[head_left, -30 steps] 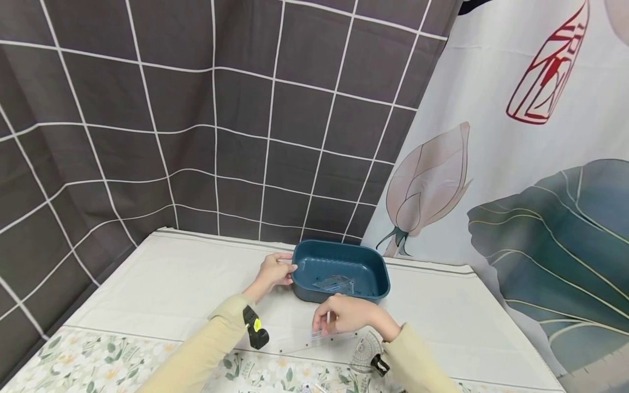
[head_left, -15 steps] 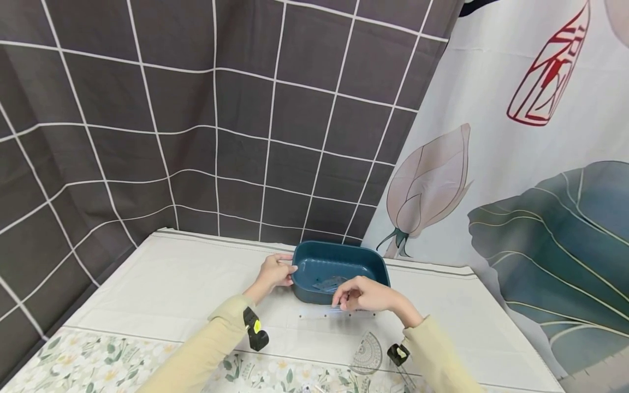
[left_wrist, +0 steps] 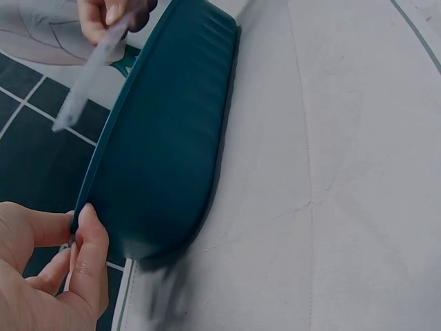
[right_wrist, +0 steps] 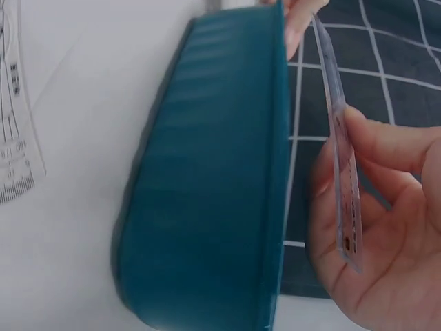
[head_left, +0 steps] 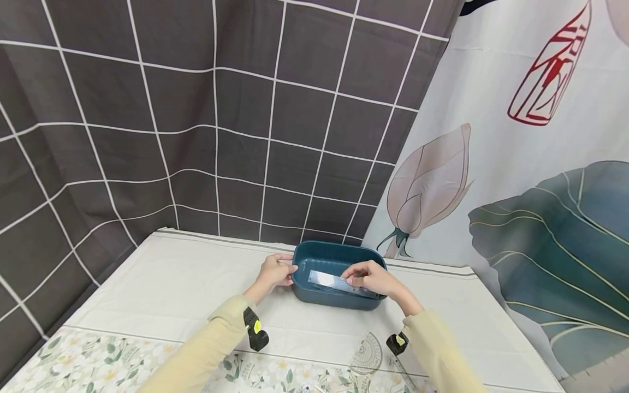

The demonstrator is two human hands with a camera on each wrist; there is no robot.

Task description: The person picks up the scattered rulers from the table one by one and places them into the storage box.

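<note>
A dark teal plastic bin point(head_left: 314, 297) stands on the white cloth near the curtain. My left hand point(head_left: 272, 272) pinches its left rim between thumb and fingers, also plain in the left wrist view, where the bin wall point(left_wrist: 165, 138) fills the middle. With thumb and fingertips my right hand point(head_left: 375, 277) holds a clear ruler point(head_left: 326, 280) by its edge above the bin's opening. In the right wrist view the ruler point(right_wrist: 337, 117) appears nearly edge-on, beside the bin's rim. The ruler and hand hide most of what lies inside the bin.
A clear protractor point(head_left: 367, 353) lies on the cloth in front of the bin. Near the right wrist is a thin clear strip point(head_left: 404, 374), partly hidden. Small pieces at the bottom edge are cut off. A gridded dark curtain point(head_left: 236, 164) hangs behind.
My right hand has lifted the ruler off the cloth in front and carried it up and away from me, over the bin. The left hand and the bin have stayed put.
</note>
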